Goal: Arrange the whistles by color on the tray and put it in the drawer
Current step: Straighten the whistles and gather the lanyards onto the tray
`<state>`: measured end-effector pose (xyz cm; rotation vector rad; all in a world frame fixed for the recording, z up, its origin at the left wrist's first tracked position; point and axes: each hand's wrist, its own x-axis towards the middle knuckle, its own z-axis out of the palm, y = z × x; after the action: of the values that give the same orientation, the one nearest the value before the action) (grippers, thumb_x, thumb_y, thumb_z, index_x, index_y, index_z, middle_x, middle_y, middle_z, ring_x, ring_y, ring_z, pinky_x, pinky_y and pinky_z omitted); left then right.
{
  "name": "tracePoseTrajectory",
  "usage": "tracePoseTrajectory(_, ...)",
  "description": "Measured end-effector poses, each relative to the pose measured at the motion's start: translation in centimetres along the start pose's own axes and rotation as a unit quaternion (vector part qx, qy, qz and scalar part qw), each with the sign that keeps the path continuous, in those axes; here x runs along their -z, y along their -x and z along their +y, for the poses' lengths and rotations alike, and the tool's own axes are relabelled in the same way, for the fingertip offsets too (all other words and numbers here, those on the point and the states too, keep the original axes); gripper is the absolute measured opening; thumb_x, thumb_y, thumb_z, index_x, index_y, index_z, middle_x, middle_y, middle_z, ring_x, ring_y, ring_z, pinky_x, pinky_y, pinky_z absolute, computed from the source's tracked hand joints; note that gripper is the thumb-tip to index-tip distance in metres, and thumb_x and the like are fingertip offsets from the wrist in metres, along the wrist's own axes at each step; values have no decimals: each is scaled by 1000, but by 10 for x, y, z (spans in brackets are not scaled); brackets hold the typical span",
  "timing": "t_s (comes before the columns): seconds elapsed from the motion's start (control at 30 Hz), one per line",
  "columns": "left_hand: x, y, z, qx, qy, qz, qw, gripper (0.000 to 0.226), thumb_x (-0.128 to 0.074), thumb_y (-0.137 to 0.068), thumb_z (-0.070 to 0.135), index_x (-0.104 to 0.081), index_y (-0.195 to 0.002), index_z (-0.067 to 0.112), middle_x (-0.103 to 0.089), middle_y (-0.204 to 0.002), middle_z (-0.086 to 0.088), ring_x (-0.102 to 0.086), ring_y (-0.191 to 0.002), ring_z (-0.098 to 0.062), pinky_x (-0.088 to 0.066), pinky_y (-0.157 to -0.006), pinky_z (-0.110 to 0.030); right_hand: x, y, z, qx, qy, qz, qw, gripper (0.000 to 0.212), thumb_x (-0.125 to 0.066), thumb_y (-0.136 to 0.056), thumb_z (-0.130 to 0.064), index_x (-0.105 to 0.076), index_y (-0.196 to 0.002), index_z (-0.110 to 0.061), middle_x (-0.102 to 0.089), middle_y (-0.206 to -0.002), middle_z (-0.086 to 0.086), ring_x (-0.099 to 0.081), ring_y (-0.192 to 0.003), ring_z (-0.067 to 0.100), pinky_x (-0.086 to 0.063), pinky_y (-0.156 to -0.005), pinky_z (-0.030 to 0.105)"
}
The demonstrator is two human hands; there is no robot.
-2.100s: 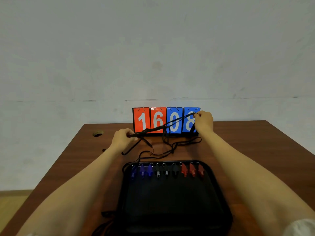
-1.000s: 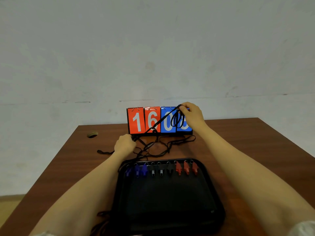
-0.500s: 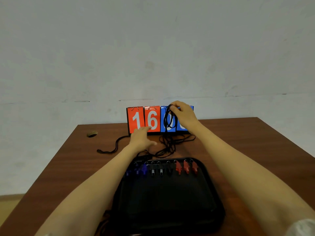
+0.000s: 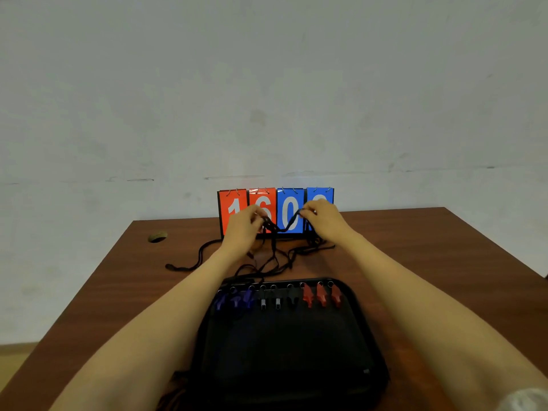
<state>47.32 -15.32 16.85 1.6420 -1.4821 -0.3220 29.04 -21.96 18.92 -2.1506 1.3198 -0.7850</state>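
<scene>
- The whistles lay in a row along the 12 o'clock edge of a black tray (image 4: 290, 354).
- The blue whistles (image 4: 235, 299) were at the 11 o'clock end of the row.
- The black and silver whistles (image 4: 277, 302) were in the middle.
- The red whistles (image 4: 321, 296) were at the 1 o'clock end.
- Each color sat with its own kind, side by side.
- The tray sat on a brown table (image 4: 430, 250), close to the person.
- Black cords (image 4: 275, 259) ran from the whistles off the tray toward 12 o'clock and lay in a messy pile on the table.
- The left hand (image 4: 241, 225) was up over the pile, with its fingers curled round a bunch of the cords.
- The right hand (image 4: 321, 218) was just beside it, at 3 o'clock from it, and pinched one cord with its fingertips.
- That cord hung in a dip between the two hands.
- One loose cord end (image 4: 192, 262) lay on the table at 10 o'clock from the tray.
- A score board (image 4: 289, 207) with red and blue number cards stood behind the hands, at the table's 12 o'clock edge.
- A round hole (image 4: 157, 236) was in the table at 10 o'clock, further out than the loose cord end.
- A pale wall (image 4: 267, 84) was behind it all.
</scene>
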Motion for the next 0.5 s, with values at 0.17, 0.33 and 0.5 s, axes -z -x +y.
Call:
tracePoseTrajectory(0.17, 26, -14, 0, 26, -22, 92, 995, 31, -39, -96, 6, -66, -111, 6, -67, -96, -9, -60, -72, -20, -50, -66, -28, -7, 8, 22, -28, 127, -5, 992, 27, -42, -100, -14, -62, -107, 2, -57, -95, 13, -48, -81, 23, -38, -70, 30)
tracePoseTrajectory(0.33, 29, -7, -10, 43, -36, 72, 996, 30, -43, -94, 10, -67, -113, 6, -69, -97, -16, -61, -70, -25, -50, -63, -30, -7, 9, 26, -26, 177, 33, 983, 26, -38, -101, -11, -59, -113, 0, -51, -115, 16, -49, -86, 27, -42, -75, 35)
tracePoseTrajectory(0.5, 20, 2, -5, 2, -40, -1, 999, 21, -61, -90, 23, -72, -96, 5, -68, -91, -5, -57, -80, -13, -41, -68, -20, -10, 5, 14, -20, 48, 27, 998, 36, -43, -100, -22, -52, -70, -4, -46, -69, 7, -37, -58, 17, -28, -51, 27)
